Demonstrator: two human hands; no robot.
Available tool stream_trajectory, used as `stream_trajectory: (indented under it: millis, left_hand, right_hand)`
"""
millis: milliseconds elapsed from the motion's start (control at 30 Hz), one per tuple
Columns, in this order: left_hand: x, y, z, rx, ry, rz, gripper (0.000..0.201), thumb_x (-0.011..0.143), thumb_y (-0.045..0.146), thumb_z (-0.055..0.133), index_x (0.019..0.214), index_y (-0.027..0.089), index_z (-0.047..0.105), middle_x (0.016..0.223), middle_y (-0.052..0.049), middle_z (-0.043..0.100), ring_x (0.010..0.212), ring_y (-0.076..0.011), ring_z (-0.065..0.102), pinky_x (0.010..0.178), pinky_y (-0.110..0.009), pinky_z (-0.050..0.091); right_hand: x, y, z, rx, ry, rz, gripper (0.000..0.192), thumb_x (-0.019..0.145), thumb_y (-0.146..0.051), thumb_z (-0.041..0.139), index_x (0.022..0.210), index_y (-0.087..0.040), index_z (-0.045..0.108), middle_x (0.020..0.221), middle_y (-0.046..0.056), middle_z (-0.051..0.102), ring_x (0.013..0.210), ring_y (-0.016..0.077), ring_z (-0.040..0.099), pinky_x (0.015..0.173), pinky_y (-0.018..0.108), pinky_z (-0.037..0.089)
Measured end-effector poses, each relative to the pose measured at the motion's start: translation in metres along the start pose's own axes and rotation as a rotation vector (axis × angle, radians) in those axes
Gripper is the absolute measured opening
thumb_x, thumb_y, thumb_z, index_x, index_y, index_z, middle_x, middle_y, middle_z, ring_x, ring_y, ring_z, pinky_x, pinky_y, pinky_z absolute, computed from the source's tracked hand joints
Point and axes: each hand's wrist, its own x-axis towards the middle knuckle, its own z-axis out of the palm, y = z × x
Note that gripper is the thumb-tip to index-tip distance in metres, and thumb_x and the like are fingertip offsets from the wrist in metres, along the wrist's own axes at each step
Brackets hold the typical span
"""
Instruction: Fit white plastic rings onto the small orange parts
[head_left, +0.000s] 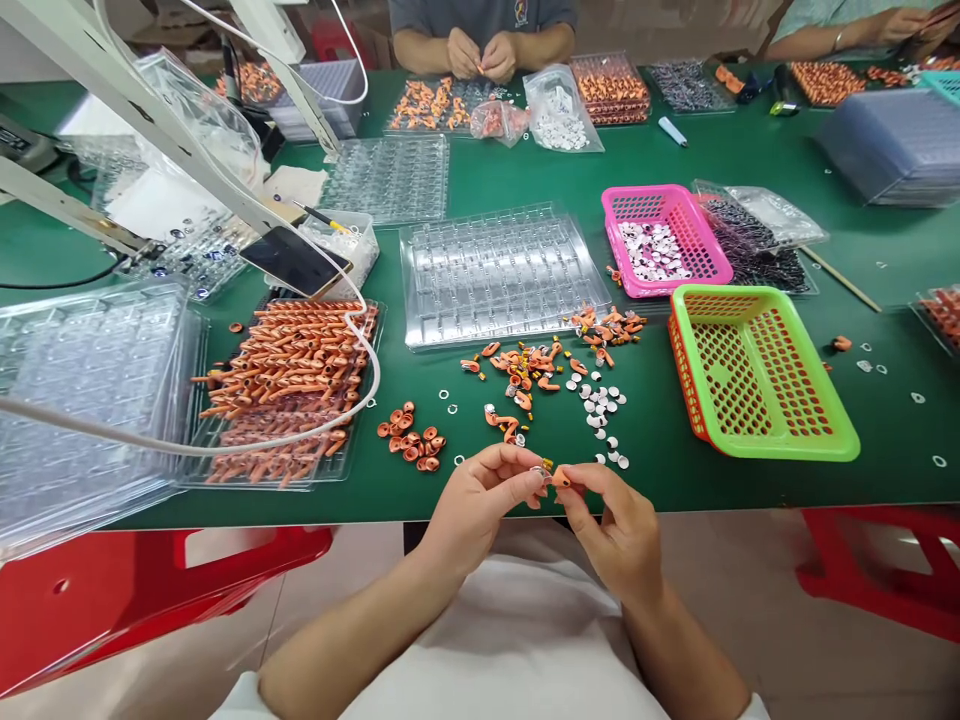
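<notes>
Close to the table's front edge, my left hand (472,505) pinches a small figure part (543,471) with white and yellow bits. Fingers of my right hand (619,525) are closed on a small orange piece (561,479) with a dark spot. The two pieces meet or nearly touch between my hands; fingertips hide the join. Just beyond lie loose orange figure parts (529,368) with yellow tips. White-and-black discs (601,405) are scattered to their right. On the left, round orange cups (411,440) form a small pile.
A green basket (787,445) and a pink basket (667,290) with white pieces stand at the right. Behind lies a clear blister tray (495,270). Orange limb parts (292,360) fill trays at left, under a white cable (379,375). A co-worker's hands (484,55) are across the table.
</notes>
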Motion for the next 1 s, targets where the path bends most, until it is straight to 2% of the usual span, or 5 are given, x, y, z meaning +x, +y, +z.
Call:
stream_trajectory:
  millis: [100,200,333,533,1000]
  left_hand:
    - [-0.002,0.000,0.002,0.061,0.020,0.032,0.020,0.071,0.026,0.084,0.083,0.016,0.072,0.074,-0.002,0.071,0.069,-0.0117,0.064,0.067,-0.022,0.052]
    - [-0.004,0.001,0.004,0.078,0.023,0.050,0.021,0.070,0.026,0.084,0.082,0.016,0.071,0.078,-0.003,0.071,0.074,-0.0140,0.064,0.070,-0.024,0.052]
    - [-0.004,0.001,0.004,0.106,0.025,0.126,0.019,0.071,0.027,0.083,0.081,0.016,0.071,0.077,-0.002,0.067,0.074,-0.0139,0.061,0.070,-0.024,0.050]
    - [-0.004,0.001,0.001,0.166,0.020,0.209,0.014,0.074,0.023,0.080,0.083,0.018,0.071,0.079,-0.001,0.064,0.075,-0.0123,0.058,0.071,-0.022,0.049]
    - [0.001,-0.004,-0.004,0.094,0.002,0.042,0.021,0.073,0.029,0.082,0.086,0.016,0.072,0.078,-0.003,0.069,0.075,-0.0141,0.063,0.068,-0.023,0.052]
  right_hand:
    - [0.005,-0.002,-0.001,-0.080,0.035,-0.071,0.024,0.089,-0.008,0.061,0.107,-0.024,0.064,0.092,0.002,0.072,0.082,0.0166,0.068,0.071,0.028,0.058]
    - [0.006,-0.005,-0.001,-0.084,0.045,-0.063,0.023,0.088,-0.008,0.061,0.104,-0.024,0.064,0.090,0.003,0.070,0.080,0.0171,0.067,0.068,0.029,0.057]
    - [0.004,-0.007,-0.001,-0.034,0.000,-0.040,0.025,0.088,-0.006,0.061,0.106,-0.024,0.064,0.089,0.003,0.069,0.079,0.0165,0.066,0.066,0.028,0.055]
    - [0.003,-0.003,0.002,-0.034,-0.016,-0.098,0.031,0.085,-0.002,0.062,0.108,-0.024,0.064,0.094,0.004,0.068,0.085,0.0176,0.065,0.070,0.030,0.055]
    - [0.001,-0.002,0.011,0.046,0.050,0.049,0.017,0.088,-0.010,0.061,0.098,-0.024,0.063,0.087,0.003,0.066,0.079,0.0170,0.064,0.067,0.029,0.055]
